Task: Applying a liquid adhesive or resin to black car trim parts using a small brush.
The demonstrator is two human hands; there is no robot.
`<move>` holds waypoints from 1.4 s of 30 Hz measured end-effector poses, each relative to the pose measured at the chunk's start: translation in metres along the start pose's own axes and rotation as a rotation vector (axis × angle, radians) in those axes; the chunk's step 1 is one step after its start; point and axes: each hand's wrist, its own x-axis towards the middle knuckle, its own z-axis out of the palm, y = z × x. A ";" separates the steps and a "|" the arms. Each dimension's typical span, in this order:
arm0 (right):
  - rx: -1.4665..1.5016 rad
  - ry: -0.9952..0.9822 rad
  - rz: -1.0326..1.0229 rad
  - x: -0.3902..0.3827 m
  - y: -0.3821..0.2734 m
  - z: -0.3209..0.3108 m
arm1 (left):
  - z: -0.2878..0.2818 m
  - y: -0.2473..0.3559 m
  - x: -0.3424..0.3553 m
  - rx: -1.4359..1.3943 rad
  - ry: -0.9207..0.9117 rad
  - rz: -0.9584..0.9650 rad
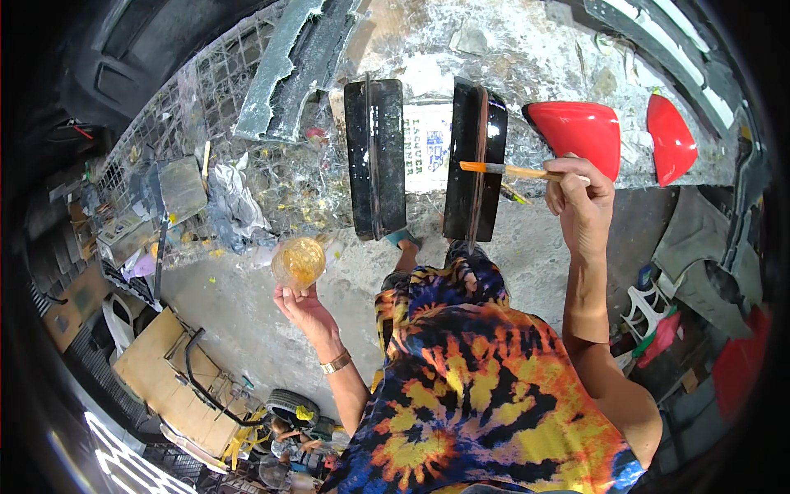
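Apart, right hand (584,202) pinching brush (522,171), left hand (304,309) holding cup (298,263)

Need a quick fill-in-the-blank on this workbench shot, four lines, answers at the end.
1. The right hand grips a paintbrush by its ____.
2. The left hand holds a round cup, and a band circles that arm's ____.
3. Both long, ridged panels are glossy and ____ in colour.
4. The two curved shells to the right of those panels are ____ in colour.

Missing words: handle; wrist; black; red.
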 end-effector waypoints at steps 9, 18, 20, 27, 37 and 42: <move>-0.032 -0.049 0.032 0.018 0.002 -0.003 | 0.005 -0.002 -0.026 -0.009 0.041 0.001; -0.137 -0.117 -0.061 0.006 -0.020 0.032 | -0.025 -0.017 -0.060 -0.176 0.119 0.033; -0.185 -0.153 -0.125 -0.004 -0.024 0.035 | -0.030 -0.022 -0.068 -0.221 0.137 0.022; -0.614 -0.152 -0.311 -0.036 -0.020 0.052 | -0.055 -0.051 -0.099 -0.288 0.166 -0.013; -1.132 -0.456 -0.718 0.014 0.052 0.089 | -0.070 -0.068 -0.137 -0.237 0.349 -0.074; -1.112 -0.425 -0.772 0.036 0.064 0.098 | -0.047 -0.078 -0.140 -0.220 0.428 -0.134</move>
